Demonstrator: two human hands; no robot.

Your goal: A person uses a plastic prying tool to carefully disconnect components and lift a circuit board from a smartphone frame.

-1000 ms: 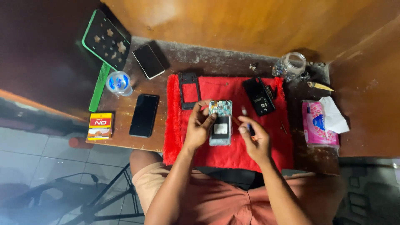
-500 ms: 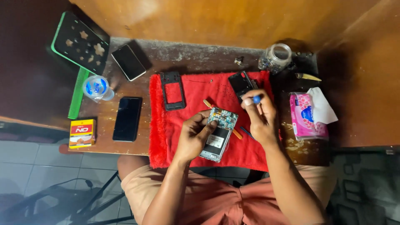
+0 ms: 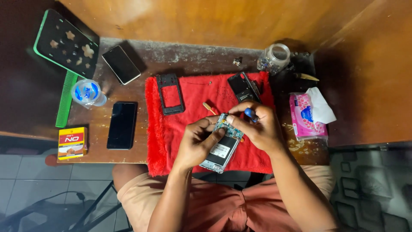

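Note:
An opened phone (image 3: 222,145) with its circuit board and battery showing lies tilted over the red cloth (image 3: 180,129). My left hand (image 3: 195,141) grips its left side from below. My right hand (image 3: 257,126) holds a small blue-handled screwdriver (image 3: 251,114), its tip down on the board near the phone's top end. A thin wooden stick (image 3: 209,107) lies on the cloth just above my left fingers.
On the cloth lie a black phone frame (image 3: 169,93) and a black phone part (image 3: 243,87). Left of it are two dark phones (image 3: 122,125) (image 3: 121,64), a water cup (image 3: 87,93), a green comb (image 3: 65,102), a small box (image 3: 71,142). A glass jar (image 3: 274,58) and tissue pack (image 3: 307,116) sit right.
My right hand came back down from the upper right of the cloth with the screwdriver and now works on the board. The view has shifted, and my left hand keeps hold of the phone.

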